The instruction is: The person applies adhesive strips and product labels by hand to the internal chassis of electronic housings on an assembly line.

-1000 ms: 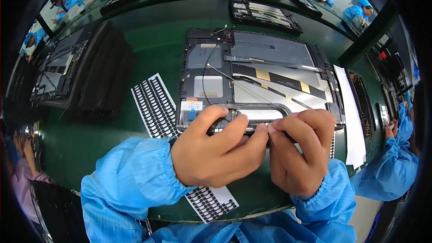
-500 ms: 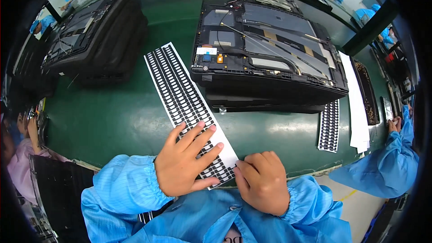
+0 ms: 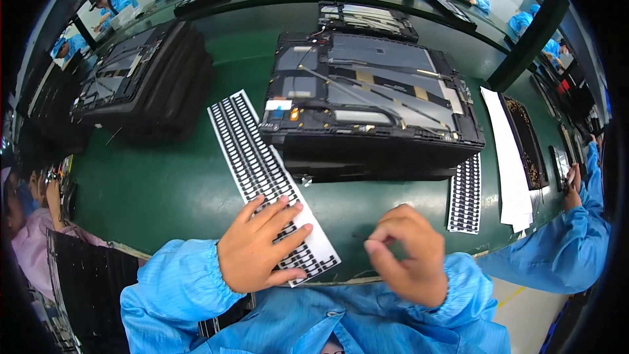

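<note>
A long white sheet with rows of black die-cut stickers (image 3: 241,151) lies slantwise on the green table. My left hand (image 3: 262,246) rests flat on its near part, fingers spread, pressing it to the table. To the right of the sheet, apart from it, my right hand (image 3: 411,252) is raised with thumb and forefinger curled together. Whatever may be between those fingertips is too small to make out. Beyond both hands stands a stack of black device panels (image 3: 373,151), its top one showing grey plates, cables and tape strips.
Another stack of black panels (image 3: 141,85) stands at the left. On the right lie a second sticker sheet (image 3: 465,200), white paper strips (image 3: 511,170) and a black tray of small parts (image 3: 527,137). A co-worker's blue sleeve (image 3: 550,255) reaches in at right.
My right hand has lifted off the sheet's near corner and moved right, fingertips pinched. My left hand stays flat on the sheet. The view has tilted up, showing more of the far benches.
</note>
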A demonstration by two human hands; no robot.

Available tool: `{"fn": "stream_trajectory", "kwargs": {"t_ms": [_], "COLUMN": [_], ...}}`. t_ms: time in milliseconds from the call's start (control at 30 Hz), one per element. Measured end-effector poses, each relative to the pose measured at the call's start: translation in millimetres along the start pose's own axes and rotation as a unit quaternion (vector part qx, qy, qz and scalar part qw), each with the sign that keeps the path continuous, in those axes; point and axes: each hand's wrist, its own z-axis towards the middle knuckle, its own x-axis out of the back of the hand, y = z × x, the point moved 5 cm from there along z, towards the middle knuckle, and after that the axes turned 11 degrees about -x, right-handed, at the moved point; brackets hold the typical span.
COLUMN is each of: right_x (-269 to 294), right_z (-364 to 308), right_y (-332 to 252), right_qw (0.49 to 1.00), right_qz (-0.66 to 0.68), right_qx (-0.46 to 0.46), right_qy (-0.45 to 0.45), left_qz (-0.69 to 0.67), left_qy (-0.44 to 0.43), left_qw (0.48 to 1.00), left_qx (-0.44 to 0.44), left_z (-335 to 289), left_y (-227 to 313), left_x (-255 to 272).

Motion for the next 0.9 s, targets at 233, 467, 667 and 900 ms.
{"fn": "stream_trajectory", "kwargs": {"t_ms": [233, 467, 667, 900], "right_x": [102, 88, 90, 90], "right_z": [31, 60, 60, 62], "right_y": [17, 29, 24, 26], "right_qw": [0.982, 0.992, 0.990, 0.987], "right_qz": [0.076, -0.034, -0.040, -0.066], "right_qx": [-0.074, -0.065, -0.081, -0.078], "right_qy": [0.158, 0.105, 0.108, 0.122], "left_qz": [0.079, 0.098, 0.106, 0.109], "left_qy": [0.177, 0.259, 0.240, 0.218], "left_qw": [0.966, 0.934, 0.944, 0.953], "left_qx": [-0.169, -0.225, -0.202, -0.182], "left_z": [73, 121, 122, 123], "left_y": [15, 1, 3, 4], "left_x": [54, 38, 37, 36]}}
